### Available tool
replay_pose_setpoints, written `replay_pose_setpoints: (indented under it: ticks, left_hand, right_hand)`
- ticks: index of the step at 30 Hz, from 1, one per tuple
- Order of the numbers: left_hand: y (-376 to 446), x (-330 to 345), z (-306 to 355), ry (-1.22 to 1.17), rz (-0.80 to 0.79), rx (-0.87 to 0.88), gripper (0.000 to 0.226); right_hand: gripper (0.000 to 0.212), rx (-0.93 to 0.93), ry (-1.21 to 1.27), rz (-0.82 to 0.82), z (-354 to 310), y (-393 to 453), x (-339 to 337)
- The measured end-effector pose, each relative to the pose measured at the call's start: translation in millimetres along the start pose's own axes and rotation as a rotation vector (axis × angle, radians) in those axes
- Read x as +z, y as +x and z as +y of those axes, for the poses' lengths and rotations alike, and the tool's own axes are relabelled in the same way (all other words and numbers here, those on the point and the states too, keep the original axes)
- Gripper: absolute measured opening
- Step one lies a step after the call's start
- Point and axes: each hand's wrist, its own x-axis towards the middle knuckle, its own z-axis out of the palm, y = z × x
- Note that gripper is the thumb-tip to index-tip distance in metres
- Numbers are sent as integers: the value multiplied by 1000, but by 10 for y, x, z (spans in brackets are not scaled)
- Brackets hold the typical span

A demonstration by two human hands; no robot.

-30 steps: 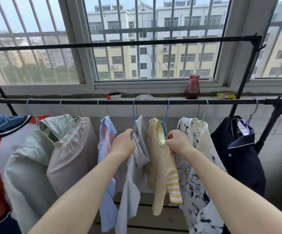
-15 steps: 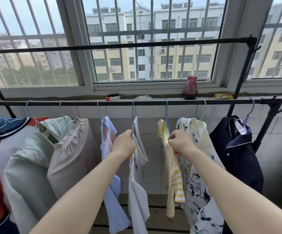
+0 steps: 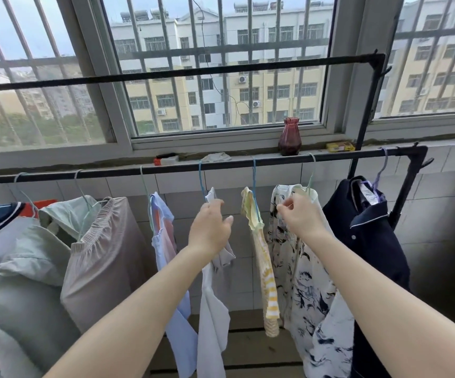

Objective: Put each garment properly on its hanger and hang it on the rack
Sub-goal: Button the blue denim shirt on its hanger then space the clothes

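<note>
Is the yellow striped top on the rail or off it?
On it. The yellow striped top hangs from a blue hanger hooked over the lower rail; neither hand grips it.

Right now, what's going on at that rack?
A person is hanging laundry on the rack's lower rail. The left hand is at the top of the white garment near its blue hanger, thumb out; whether it grips is unclear. The right hand, fingers loosely curled, is at the collar of the black-and-white patterned shirt. The yellow striped top hangs between the hands, untouched. Every garment in view is on a hanger.
</note>
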Motion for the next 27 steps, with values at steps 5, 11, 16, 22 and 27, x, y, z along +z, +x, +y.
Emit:
replay_pose_setpoints:
  ticks: [5, 11, 16, 22, 27]
  left_hand:
    - [-11, 190, 271, -71, -158, -25, 42]
    - [68, 354, 489, 5, -200, -76, 56]
    - [85, 490, 621, 29, -192, -135, 42]
    - [125, 640, 682, 34, -149, -178, 27]
    - [116, 644, 709, 32, -122, -172, 42]
  right_hand:
    - [35, 31, -164, 215, 269, 101, -295]
    - [33, 107, -259, -43, 577, 218, -419]
    - [42, 44, -258, -122, 694, 236, -452]
    - [41, 24, -169, -153, 722, 303, -471]
    - [45, 44, -98, -156, 739, 322, -477]
